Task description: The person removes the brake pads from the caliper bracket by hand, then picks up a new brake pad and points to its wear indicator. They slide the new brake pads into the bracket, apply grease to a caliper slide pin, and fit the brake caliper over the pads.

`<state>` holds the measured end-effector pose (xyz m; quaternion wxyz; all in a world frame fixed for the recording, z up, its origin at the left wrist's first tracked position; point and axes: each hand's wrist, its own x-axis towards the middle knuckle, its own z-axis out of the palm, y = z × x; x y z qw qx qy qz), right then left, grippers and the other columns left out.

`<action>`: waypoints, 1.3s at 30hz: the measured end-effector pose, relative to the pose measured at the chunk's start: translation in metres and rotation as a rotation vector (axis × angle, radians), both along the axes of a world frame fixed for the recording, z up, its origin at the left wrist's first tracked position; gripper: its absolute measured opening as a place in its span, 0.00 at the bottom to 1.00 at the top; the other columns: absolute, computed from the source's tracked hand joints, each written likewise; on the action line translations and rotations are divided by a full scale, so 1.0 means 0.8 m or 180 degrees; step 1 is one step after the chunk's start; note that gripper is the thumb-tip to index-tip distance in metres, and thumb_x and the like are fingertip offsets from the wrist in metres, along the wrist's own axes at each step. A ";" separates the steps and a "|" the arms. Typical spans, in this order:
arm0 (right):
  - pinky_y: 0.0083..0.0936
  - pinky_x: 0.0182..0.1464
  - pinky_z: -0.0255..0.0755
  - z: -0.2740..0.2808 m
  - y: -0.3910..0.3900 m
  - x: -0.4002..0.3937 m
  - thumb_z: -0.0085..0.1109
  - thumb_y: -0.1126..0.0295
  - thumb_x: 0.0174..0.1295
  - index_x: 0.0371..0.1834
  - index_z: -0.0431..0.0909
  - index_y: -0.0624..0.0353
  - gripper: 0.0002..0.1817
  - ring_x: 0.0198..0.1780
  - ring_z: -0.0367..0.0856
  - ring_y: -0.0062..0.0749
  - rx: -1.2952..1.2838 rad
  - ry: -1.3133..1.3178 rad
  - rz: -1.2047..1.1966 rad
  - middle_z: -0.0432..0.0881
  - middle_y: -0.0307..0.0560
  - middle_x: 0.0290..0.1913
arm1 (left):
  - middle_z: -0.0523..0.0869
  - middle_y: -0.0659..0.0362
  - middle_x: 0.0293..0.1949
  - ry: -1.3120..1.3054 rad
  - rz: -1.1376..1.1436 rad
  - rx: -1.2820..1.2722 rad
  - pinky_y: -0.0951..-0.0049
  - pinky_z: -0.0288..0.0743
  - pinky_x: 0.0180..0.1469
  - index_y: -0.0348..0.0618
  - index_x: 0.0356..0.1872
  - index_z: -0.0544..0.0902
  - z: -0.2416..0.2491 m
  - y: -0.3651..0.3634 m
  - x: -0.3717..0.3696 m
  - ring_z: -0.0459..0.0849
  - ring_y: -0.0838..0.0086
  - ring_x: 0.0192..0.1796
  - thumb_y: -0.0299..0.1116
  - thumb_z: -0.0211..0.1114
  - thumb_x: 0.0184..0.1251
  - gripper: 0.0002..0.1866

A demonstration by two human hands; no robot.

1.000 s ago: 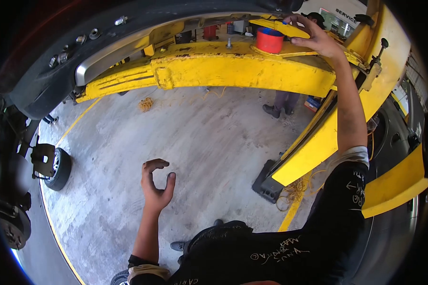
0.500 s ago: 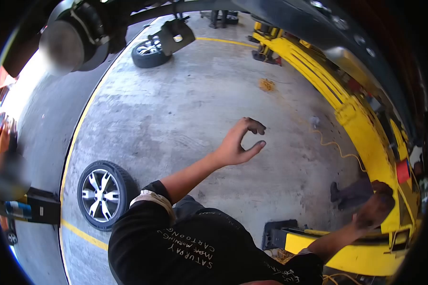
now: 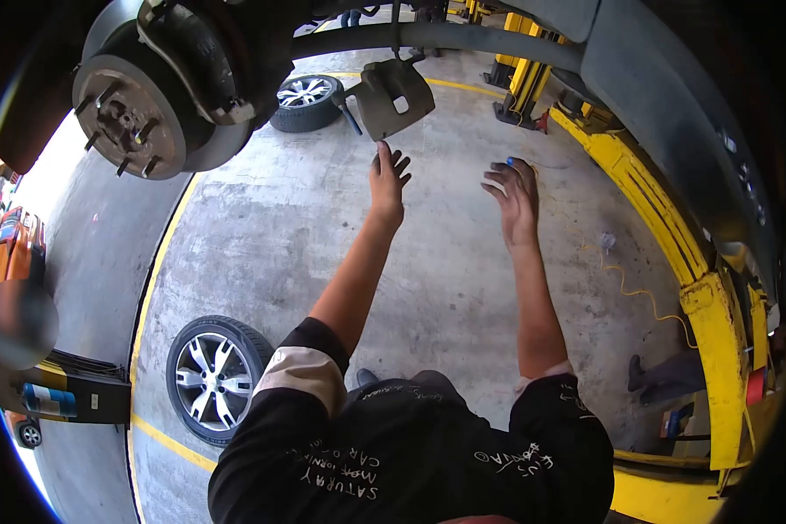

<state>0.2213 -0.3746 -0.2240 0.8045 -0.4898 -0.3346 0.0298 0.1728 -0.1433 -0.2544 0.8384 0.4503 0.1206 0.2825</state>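
Half a second on, the bare right hand has swung in from the long yellow steel lift arm, fingers loosely curled apart; the bare left hand, fingers spread, has risen near the lower edge of the pierced grey metal bracket hanging under the round grey bar. Whether they touch cannot be told; the right fingertip's small blue spot is unclear.
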 end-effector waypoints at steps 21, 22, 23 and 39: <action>0.40 0.65 0.68 0.006 0.177 0.185 0.32 0.37 0.76 0.70 0.64 0.63 0.39 0.54 0.85 0.40 -0.0760 -0.1086 0.0745 0.79 0.55 0.61 | 0.88 0.44 0.34 0.0099 0.0257 -0.0344 0.62 0.87 0.45 0.25 0.54 0.76 0.044 0.080 0.038 0.89 0.62 0.32 0.65 0.42 0.79 0.41; 0.40 0.65 0.68 0.007 0.180 0.184 0.32 0.37 0.76 0.70 0.64 0.63 0.39 0.54 0.85 0.40 -0.0770 -0.1064 0.0750 0.79 0.55 0.61 | 0.88 0.44 0.34 0.0174 0.0234 -0.0322 0.62 0.87 0.45 0.25 0.55 0.75 0.044 0.082 0.036 0.88 0.62 0.31 0.65 0.43 0.79 0.41; 0.39 0.64 0.68 0.008 0.184 0.183 0.32 0.36 0.76 0.69 0.64 0.63 0.39 0.54 0.84 0.39 -0.0619 -0.1079 0.0770 0.80 0.53 0.58 | 0.87 0.48 0.36 0.0236 0.0052 -0.0457 0.60 0.85 0.46 0.34 0.58 0.75 0.044 0.086 0.035 0.87 0.65 0.32 0.63 0.43 0.80 0.36; 0.36 0.66 0.67 -0.020 0.184 0.179 0.35 0.38 0.76 0.57 0.76 0.72 0.41 0.62 0.78 0.40 -0.0665 -0.1597 0.0865 0.79 0.53 0.57 | 0.85 0.52 0.32 0.0371 0.0102 -0.0446 0.62 0.84 0.44 0.36 0.55 0.76 0.051 0.081 0.023 0.84 0.67 0.27 0.63 0.45 0.80 0.34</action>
